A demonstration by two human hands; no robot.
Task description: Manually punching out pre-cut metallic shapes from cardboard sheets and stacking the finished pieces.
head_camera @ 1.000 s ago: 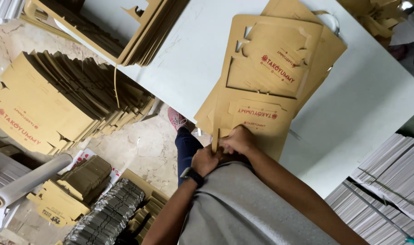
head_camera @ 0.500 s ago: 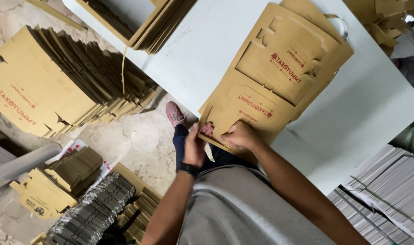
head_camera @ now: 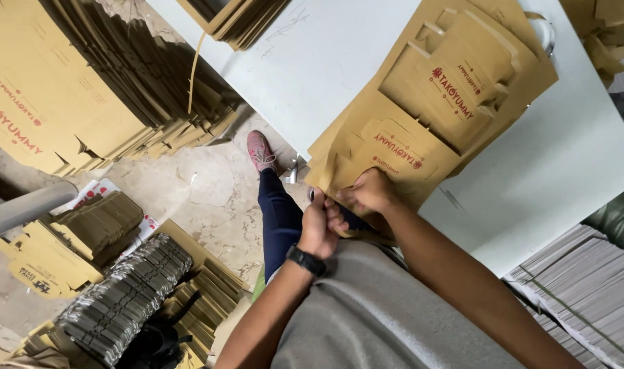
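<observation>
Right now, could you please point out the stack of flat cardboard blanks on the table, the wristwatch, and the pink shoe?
Stack of flat cardboard blanks (head_camera: 435, 116), head view, on the printed top sheet.
Wristwatch (head_camera: 306, 260), head view, on the black band at the left wrist.
Pink shoe (head_camera: 260, 151), head view, on the laced upper.

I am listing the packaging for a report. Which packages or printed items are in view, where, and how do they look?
Flat brown die-cut cardboard box blanks: stacked on white table, red print, both hands at near edge.
Leaning brown flat cartons: upper left, red print.
Small folded brown cartons: floor, lower left.
</observation>
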